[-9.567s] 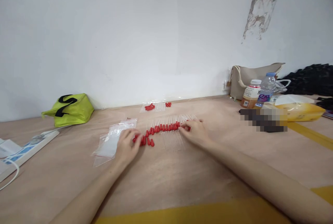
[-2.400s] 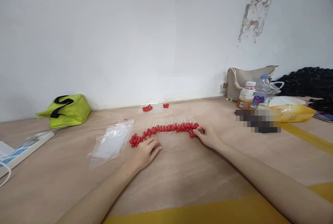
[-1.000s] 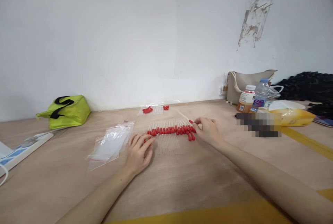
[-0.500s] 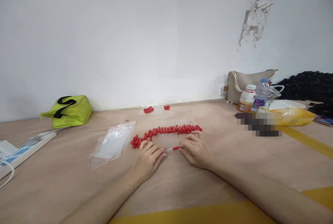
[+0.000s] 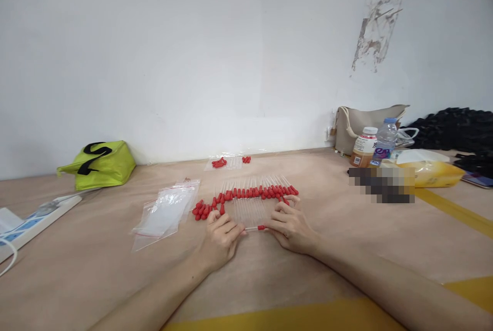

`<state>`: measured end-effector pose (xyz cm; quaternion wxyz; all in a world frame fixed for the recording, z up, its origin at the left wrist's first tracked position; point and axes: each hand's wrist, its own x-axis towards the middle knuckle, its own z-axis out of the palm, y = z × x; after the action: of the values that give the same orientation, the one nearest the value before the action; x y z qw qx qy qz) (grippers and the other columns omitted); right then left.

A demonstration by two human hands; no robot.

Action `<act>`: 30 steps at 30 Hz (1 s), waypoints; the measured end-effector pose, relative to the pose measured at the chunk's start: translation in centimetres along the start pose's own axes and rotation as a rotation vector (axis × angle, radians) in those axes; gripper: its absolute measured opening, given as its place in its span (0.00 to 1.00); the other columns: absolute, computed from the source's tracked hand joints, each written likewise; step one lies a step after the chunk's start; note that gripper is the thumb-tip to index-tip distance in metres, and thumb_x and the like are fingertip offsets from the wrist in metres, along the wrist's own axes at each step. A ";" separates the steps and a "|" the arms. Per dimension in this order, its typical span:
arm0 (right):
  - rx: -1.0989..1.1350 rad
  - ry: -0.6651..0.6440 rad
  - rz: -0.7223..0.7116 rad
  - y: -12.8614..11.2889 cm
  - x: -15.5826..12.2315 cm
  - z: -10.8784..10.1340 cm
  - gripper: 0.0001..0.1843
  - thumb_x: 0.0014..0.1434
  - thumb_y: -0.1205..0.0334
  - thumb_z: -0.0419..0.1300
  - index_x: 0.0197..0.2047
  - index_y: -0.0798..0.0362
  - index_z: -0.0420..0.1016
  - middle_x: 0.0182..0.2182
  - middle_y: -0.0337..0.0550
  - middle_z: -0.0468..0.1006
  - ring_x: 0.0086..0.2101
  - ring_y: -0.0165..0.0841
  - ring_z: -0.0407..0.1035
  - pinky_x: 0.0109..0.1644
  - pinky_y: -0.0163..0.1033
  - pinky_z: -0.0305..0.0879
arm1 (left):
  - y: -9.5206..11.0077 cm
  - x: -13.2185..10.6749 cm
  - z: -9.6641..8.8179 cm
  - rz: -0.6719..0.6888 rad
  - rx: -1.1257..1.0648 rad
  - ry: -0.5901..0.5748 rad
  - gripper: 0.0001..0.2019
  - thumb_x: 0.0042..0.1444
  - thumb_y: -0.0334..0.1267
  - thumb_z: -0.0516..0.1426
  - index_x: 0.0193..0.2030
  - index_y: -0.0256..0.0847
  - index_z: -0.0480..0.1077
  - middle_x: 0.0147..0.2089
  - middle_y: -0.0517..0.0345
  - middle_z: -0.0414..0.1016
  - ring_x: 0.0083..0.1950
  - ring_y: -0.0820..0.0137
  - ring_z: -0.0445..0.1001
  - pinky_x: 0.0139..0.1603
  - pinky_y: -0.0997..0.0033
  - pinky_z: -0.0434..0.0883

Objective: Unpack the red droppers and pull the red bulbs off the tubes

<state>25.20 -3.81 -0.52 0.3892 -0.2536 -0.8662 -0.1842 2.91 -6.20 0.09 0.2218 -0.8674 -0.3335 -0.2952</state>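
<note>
A: We're on the head view, and both hands come together low over the brown-covered table (image 5: 250, 285)! The left hand (image 5: 220, 241) is half curled, thumb and forefinger pinched on the clear end of a red-tipped tube (image 5: 261, 227)

B: And the right hand (image 5: 295, 228)?

A: Pinching the red end, fingers bent – so the tube lies nearly level between the two, just in front of the bare clear tubes (image 5: 249, 211)! One right finger is up by the red bulbs at the row's right end; whether it touches, I can't tell

B: What's behind?

A: A long row of red-bulbed tubes (image 5: 250, 193), bulbs towards us, clear stems pointing at the wall (image 5: 231, 64)! Loose red bulbs (image 5: 200, 211) bunch at its left end, near the left hand

B: And further left?

A: Clear zip bags (image 5: 165, 215), overlapping and flat – then a lime-green bag (image 5: 106, 167) by the wall, with two bottles (image 5: 364, 149) well off to the right
</note>
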 end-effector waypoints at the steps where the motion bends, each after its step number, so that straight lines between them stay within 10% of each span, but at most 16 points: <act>1: 0.003 -0.012 -0.006 0.1 -0.2 -0.1 0.10 0.57 0.64 0.53 0.28 0.48 0.73 0.19 0.34 0.68 0.30 0.28 0.59 0.51 0.46 0.43 | -0.1 -0.1 -0.1 0.005 -0.001 0.004 0.08 0.56 0.33 0.51 0.31 0.40 0.71 0.22 0.58 0.70 0.29 0.70 0.63 0.37 0.63 0.57; 13: 0.382 0.230 0.650 5.1 -1.2 -0.8 0.14 0.58 0.59 0.49 0.42 0.52 0.72 0.34 0.44 0.69 0.35 0.31 0.67 0.37 0.36 0.64 | -3.7 0.0 0.4 -0.273 0.022 0.023 0.17 0.58 0.29 0.43 0.52 0.36 0.63 0.37 0.49 0.68 0.36 0.69 0.69 0.34 0.70 0.68; 20: 0.348 0.031 0.970 8.1 -2.7 -0.6 0.11 0.48 0.59 0.56 0.34 0.56 0.70 0.26 0.40 0.71 0.24 0.28 0.64 0.27 0.34 0.62 | -3.7 -0.5 0.2 -0.106 0.209 -0.042 0.15 0.57 0.27 0.43 0.47 0.39 0.66 0.30 0.58 0.64 0.30 0.73 0.67 0.31 0.76 0.65; 30: 0.325 -0.147 1.007 7.6 -2.7 -0.4 0.10 0.46 0.54 0.58 0.25 0.53 0.68 0.22 0.38 0.73 0.24 0.29 0.66 0.25 0.32 0.56 | -3.5 0.3 1.1 -0.142 0.097 -0.183 0.10 0.54 0.26 0.45 0.28 0.38 0.64 0.30 0.57 0.65 0.29 0.72 0.66 0.28 0.74 0.63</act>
<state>31.41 1.31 -1.44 0.4023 -0.5865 -0.6794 0.1803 0.99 -3.04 0.12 0.2104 -0.8533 -0.4269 -0.2131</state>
